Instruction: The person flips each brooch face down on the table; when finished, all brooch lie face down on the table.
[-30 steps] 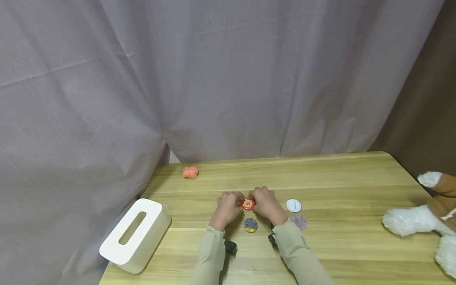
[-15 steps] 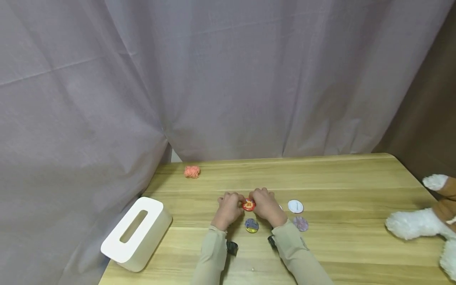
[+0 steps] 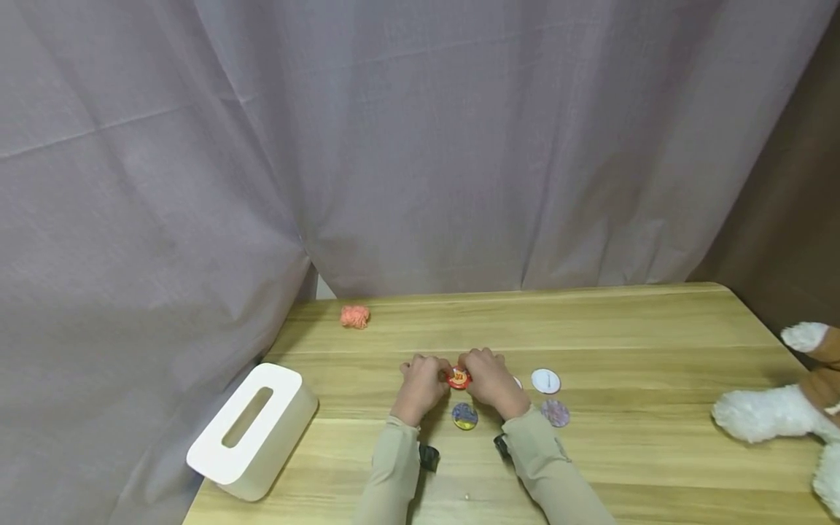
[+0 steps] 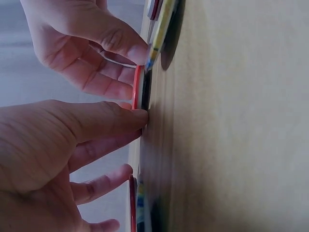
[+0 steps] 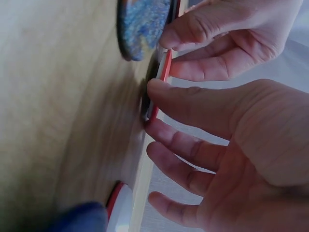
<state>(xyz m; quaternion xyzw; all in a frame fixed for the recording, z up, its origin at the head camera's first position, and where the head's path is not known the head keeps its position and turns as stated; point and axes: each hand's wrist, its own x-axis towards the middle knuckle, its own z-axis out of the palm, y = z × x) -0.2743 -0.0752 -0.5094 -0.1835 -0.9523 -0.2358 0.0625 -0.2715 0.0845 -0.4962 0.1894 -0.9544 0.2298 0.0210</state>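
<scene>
A round red button badge (image 3: pixel 459 378) with a yellow centre is held low over the table between both hands. My left hand (image 3: pixel 422 386) pinches its left edge between thumb and fingers. At the opposite edge, my right hand (image 3: pixel 492 383) grips it the same way. The left wrist view shows the badge (image 4: pixel 138 87) edge-on, its red rim away from the tabletop. Just nearer the body lies a blue-and-yellow badge (image 3: pixel 465 416). In the right wrist view this badge (image 5: pixel 144 29) looks speckled blue.
Right of the hands lie a badge with its white pin side up (image 3: pixel 546 381) and a pinkish-purple badge (image 3: pixel 555 413). A white tissue box (image 3: pixel 275 426) stands at left, a coral yarn bundle (image 3: pixel 355 316) at the back. A brown-and-white plush toy (image 3: pixel 764 414) is at far right.
Both hands stay on the red badge with little movement, fingers covering slightly more of its face. A white badge edge has appeared beside the right hand. The head view has shifted slightly.
</scene>
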